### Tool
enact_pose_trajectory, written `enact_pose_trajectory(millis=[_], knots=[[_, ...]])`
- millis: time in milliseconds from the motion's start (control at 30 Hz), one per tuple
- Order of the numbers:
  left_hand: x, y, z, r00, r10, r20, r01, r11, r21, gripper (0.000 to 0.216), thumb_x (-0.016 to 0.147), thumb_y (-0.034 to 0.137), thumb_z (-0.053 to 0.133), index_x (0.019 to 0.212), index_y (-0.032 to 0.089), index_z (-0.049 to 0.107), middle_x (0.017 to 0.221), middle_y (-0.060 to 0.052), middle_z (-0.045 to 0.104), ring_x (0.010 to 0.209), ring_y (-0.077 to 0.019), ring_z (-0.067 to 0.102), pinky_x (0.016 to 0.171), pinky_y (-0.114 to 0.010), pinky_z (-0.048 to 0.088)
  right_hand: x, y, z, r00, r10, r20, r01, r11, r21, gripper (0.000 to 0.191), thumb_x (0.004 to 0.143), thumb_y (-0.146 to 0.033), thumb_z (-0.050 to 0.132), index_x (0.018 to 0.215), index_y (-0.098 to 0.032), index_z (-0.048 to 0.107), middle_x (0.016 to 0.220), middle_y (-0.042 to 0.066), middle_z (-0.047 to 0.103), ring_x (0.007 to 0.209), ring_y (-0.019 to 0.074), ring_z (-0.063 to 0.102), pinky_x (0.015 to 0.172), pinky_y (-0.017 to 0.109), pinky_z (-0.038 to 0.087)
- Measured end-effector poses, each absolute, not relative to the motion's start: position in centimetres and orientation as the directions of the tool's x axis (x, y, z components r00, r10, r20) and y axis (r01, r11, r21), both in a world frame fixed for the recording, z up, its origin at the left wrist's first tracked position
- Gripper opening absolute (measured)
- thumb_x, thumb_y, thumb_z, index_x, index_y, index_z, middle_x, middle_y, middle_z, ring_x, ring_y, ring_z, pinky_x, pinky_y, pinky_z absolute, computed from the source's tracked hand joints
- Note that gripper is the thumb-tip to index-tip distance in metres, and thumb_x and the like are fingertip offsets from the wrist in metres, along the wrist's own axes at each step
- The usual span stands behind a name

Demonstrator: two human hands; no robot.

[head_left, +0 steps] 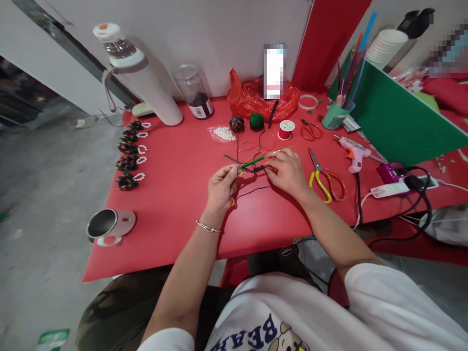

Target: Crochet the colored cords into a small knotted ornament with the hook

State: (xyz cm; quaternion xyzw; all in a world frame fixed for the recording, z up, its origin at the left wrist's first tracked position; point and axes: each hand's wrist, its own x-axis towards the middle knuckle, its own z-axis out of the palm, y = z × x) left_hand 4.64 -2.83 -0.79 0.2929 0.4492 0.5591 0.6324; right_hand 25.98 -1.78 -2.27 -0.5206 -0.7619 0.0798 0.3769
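At the middle of the red table my left hand [224,186] is closed, pinching a small piece of dark multicoloured yarn work [252,169] between thumb and fingers. Across from it, my right hand [287,170] is closed round a thin crochet hook [254,162] with a green section, whose end reaches the left fingertips. Strands of yarn run from the work to a multicoloured yarn ball [236,124] and a green yarn ball [256,121] behind the hands. A loose dark blue strand [253,191] lies beneath. The fingers partly hide the work.
Finished yarn pieces with white bead loops [127,162] line the left edge, near a mug [124,222] and a tall bottle [153,87]. White beads [224,133], a red thread spool [285,130], scissors [317,170], a glue gun [354,153] and a power strip [395,187] surround the hands.
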Motion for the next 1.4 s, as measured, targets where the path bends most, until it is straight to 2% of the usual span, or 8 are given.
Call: enact_pose_trajectory(millis=[100,200,267,333,500,867,1200,1400], knots=[[4.7,-2.9,-0.9,-0.019,0.975,-0.22,-0.467,0.186,0.864,0.036,0.058,0.037,0.1,0.078,0.015,0.078,0.065,0.001,0.071,0.035,0.0006,0.032,0.031,-0.015,0.018,25.0,-1.8,-2.2,-0.072,0.888,0.454,0.502,0.426,-0.753,0.02,0.081,-0.012,0.066,0.095,-0.023,0.076,0.115,0.009,0.077,0.113,0.0277,0.067,0.102,0.049,0.054],[4.8,-3.1,-0.8,0.017,0.979,-0.201,-0.473,0.186,0.861,0.042,0.053,0.04,0.102,0.077,0.015,0.08,0.065,0.0,0.072,0.035,0.0006,0.034,0.03,-0.014,0.021,24.1,-2.0,-2.1,-0.111,0.965,0.237,0.068,0.246,-0.967,0.03,0.078,-0.018,0.065,0.107,-0.024,0.067,0.126,0.008,0.073,0.115,0.0249,0.069,0.086,0.039,0.062],[4.9,-3.4,-0.7,0.059,0.979,-0.196,-0.462,0.201,0.864,0.042,0.052,0.04,0.103,0.077,0.015,0.08,0.065,0.0,0.071,0.036,-0.0001,0.038,0.031,-0.014,0.024,23.7,-2.2,-2.0,-0.226,0.968,0.111,-0.19,0.068,-0.979,0.031,0.078,-0.024,0.069,0.108,-0.026,0.06,0.128,0.006,0.071,0.109,0.0221,0.071,0.073,0.032,0.064],[5.1,-3.6,-0.6,0.096,0.976,-0.193,-0.457,0.216,0.863,0.042,0.052,0.04,0.103,0.076,0.015,0.08,0.066,-0.001,0.072,0.039,-0.0017,0.045,0.033,-0.013,0.03,23.6,-2.6,-1.8,-0.331,0.943,0.032,-0.297,-0.072,-0.952,0.033,0.078,-0.03,0.076,0.103,-0.026,0.056,0.117,0.003,0.073,0.094,0.0181,0.073,0.066,0.027,0.062],[5.1,-3.7,-0.7,0.134,0.969,-0.209,-0.445,0.247,0.861,0.043,0.052,0.04,0.104,0.077,0.016,0.08,0.069,-0.002,0.074,0.053,-0.0089,0.062,0.045,-0.017,0.05,23.8,-3.2,-1.0,-0.376,0.925,-0.05,-0.209,-0.137,-0.968,0.037,0.081,-0.046,0.081,0.091,-0.023,0.053,0.08,-0.004,0.065,0.07,0.0125,0.068,0.066,0.026,0.059],[5.0,-3.8,-0.7,0.2,0.956,-0.216,-0.423,0.283,0.861,0.044,0.05,0.035,0.105,0.081,0.015,0.08,0.067,-0.002,0.073,0.06,-0.0134,0.07,0.06,-0.024,0.061,23.8,-3.8,0.0,-0.209,0.972,0.11,0.092,0.131,-0.987,0.048,0.095,-0.059,0.059,0.067,-0.022,0.049,0.065,-0.004,0.042,0.064,0.0119,0.044,0.061,0.026,0.04],[4.8,-3.7,-1.3,0.204,0.962,-0.182,-0.341,0.244,0.908,0.048,0.055,0.019,0.1,0.098,0.018,0.08,0.079,-0.002,0.076,0.069,-0.0118,0.07,0.066,-0.023,0.056,23.6,-3.8,0.4,-0.201,0.979,-0.034,-0.094,-0.053,-0.994,0.055,0.083,-0.07,0.073,0.068,-0.022,0.051,0.066,-0.004,0.047,0.065,0.0131,0.056,0.067,0.029,0.057],[4.8,-3.8,-1.2,0.208,0.966,-0.154,-0.333,0.218,0.918,0.044,0.057,0.018,0.098,0.097,0.019,0.081,0.078,-0.001,0.075,0.066,-0.0105,0.068,0.065,-0.023,0.056,23.5,-3.5,0.2,-0.285,0.948,-0.141,-0.15,-0.19,-0.97,0.06,0.072,-0.078,0.08,0.072,-0.021,0.062,0.073,-0.001,0.065,0.072,0.0144,0.068,0.072,0.029,0.061]])
